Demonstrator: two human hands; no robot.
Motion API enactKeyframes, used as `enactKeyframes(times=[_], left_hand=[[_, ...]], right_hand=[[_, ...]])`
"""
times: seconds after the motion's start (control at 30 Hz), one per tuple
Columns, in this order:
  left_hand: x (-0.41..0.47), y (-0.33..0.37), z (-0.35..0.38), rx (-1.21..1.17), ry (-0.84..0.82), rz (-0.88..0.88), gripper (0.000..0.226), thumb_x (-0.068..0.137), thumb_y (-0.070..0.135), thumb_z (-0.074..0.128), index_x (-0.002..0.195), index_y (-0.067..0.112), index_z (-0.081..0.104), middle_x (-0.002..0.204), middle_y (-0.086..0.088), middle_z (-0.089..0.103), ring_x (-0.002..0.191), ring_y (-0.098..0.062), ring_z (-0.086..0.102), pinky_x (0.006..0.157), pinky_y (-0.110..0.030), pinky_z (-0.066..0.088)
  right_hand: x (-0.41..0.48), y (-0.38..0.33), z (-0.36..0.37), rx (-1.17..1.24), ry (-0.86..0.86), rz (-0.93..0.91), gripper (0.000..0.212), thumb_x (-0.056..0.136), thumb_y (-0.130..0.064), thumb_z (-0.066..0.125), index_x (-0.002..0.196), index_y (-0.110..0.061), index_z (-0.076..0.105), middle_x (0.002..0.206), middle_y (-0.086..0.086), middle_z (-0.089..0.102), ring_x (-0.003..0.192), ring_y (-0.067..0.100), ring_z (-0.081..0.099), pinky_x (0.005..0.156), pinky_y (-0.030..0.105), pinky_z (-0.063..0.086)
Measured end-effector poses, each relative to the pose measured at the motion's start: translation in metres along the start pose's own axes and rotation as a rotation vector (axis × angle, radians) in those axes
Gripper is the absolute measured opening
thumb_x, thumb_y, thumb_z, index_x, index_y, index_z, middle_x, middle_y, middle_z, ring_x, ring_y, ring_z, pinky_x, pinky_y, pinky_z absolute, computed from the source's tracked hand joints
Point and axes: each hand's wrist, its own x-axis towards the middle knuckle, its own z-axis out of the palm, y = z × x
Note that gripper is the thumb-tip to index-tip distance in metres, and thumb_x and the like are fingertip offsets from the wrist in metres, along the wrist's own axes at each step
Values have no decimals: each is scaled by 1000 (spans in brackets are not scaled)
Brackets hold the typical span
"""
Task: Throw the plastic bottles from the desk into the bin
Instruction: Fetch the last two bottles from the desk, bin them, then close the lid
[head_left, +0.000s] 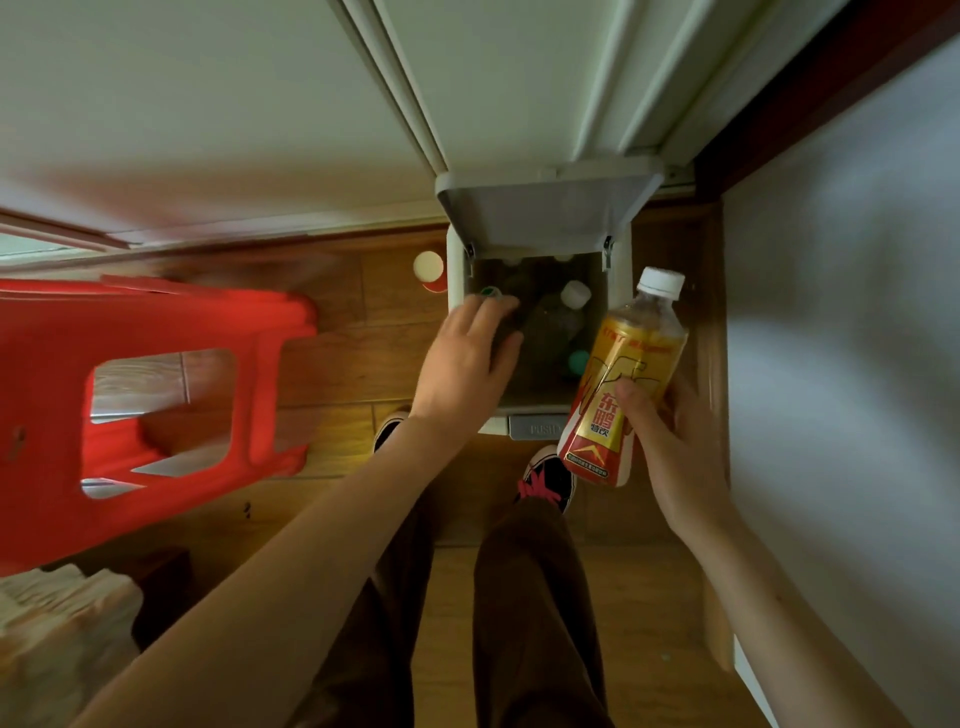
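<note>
Wooden flooring is showing beneath a white bin that is standing against the pale wall panels, its lid hinged up and back. Inside the bin, several bottles are lying in shadow — one with a white cap, one with a teal cap. The left hand is reaching over the bin's left rim, fingers curled around a dark bottle with a green cap; how firmly it is gripping cannot be told. The right hand is clasping a yellow-and-red labelled bottle just right of the bin's front corner, white cap pointing up and away. A red stool is standing well left of the bin, and two dark shoes are planted just before it — one by the bin's push pedal.
</note>
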Motion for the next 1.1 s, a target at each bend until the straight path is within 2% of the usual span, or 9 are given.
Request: enactKeyframes(times=[0.07,0.13,0.23,0.37,0.5,0.77,0.9,1.03,1.1], left_hand=[[0,-12,-8,-22,113,-115,39,96,22,53,132,10,49,125,-9,53,113,-22,54,95,-36,50],[3,-24,-10,-79,125,-266,44,97,29,49,138,13,43,127,-6,48,114,-20,52,94,-30,47],[7,-37,-1,-302,29,-461,41,99,35,42,137,18,44,121,5,49,96,-1,53,74,-4,42],[11,-52,19,-436,-3,-540,29,100,30,40,118,13,54,111,-4,57,88,-4,54,64,-12,38],[12,-59,23,-449,10,-520,25,99,28,43,108,8,55,103,-8,56,80,-5,51,64,-15,40],[11,-64,22,-514,7,-513,24,99,26,45,111,8,56,106,-8,57,89,-16,57,71,-20,48],[10,-65,23,-526,1,-507,26,99,28,45,113,9,55,108,-6,57,89,-12,57,69,-17,48],[7,-65,27,-506,43,-475,26,100,29,43,113,9,54,106,-5,56,86,-9,55,70,-19,48],[5,-66,31,-500,68,-476,23,100,30,43,105,10,53,101,-6,55,82,-10,53,67,-19,48]], right_hand=[[2,-4,8,-9,-19,18,41,77,-42,60,115,-27,56,109,-9,68,99,8,70,71,14,55],[5,-6,18,-10,-35,31,45,75,-43,61,116,-26,54,110,-8,67,98,9,70,71,16,56],[14,-8,37,-23,-54,32,42,77,-40,61,116,-25,54,107,-8,67,97,7,69,69,15,56],[34,-2,58,-96,-85,120,52,78,-51,59,122,-23,56,107,-4,71,94,10,72,73,22,59],[54,1,66,-295,-110,293,53,85,-58,56,122,-21,58,102,-1,72,90,16,72,84,37,59],[93,-4,81,-197,51,441,62,80,-58,65,124,-15,54,104,3,68,90,19,68,86,41,57],[100,9,89,-130,87,397,64,81,-47,70,134,-16,48,114,1,65,95,16,65,85,37,56],[105,22,95,-234,108,269,58,81,-42,72,129,-17,52,110,-3,64,92,11,63,71,24,50],[108,28,99,-334,127,190,57,79,-42,74,124,-14,53,105,-4,63,97,16,63,78,27,51]])
